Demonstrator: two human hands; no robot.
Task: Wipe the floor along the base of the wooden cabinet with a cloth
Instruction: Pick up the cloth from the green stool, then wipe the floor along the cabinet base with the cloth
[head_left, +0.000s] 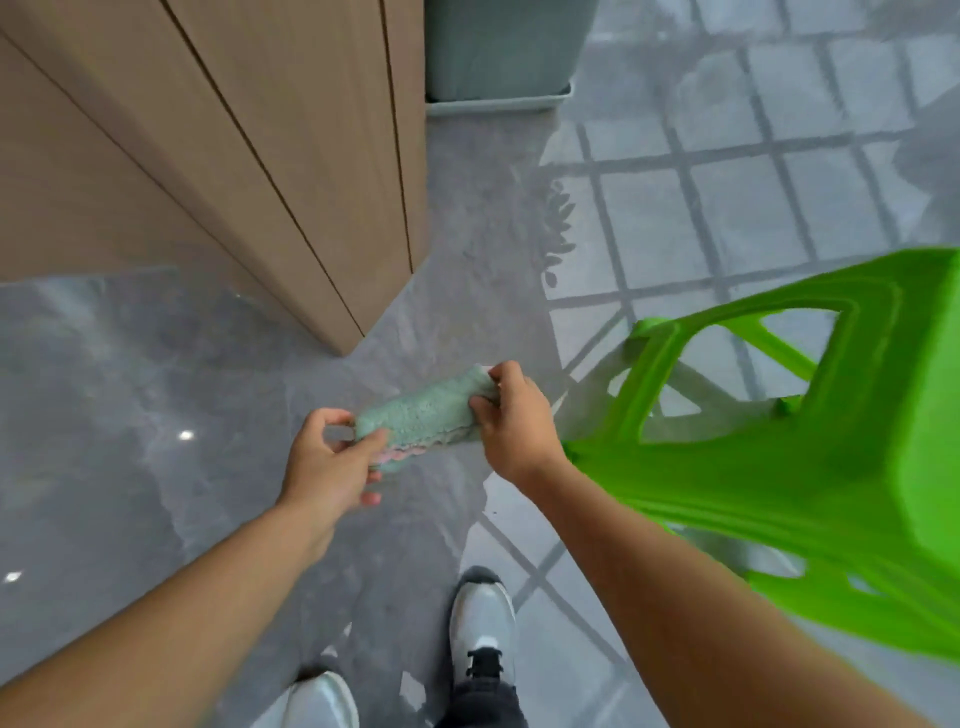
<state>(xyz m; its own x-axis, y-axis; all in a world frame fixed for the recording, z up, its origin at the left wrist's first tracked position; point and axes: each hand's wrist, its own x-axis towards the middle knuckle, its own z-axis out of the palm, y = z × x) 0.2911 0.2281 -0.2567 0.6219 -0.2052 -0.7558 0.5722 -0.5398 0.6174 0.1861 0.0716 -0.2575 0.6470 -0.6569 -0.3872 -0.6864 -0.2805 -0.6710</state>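
Standing on the floor (156, 415), shoes (480, 629) at six o'clock. Holding a cloth (423, 415) at centre, above the floor, between the left hand (327, 457) at its seven o'clock end and the right hand (514, 415) at its three o'clock end. Facing the cabinet (208, 156) at eleven o'clock, its corner lying just beyond the cloth. Sitting behind the cabinet at twelve o'clock, a bin (498, 52). Crowding in at four o'clock, beside the right forearm, a chair (779, 467).
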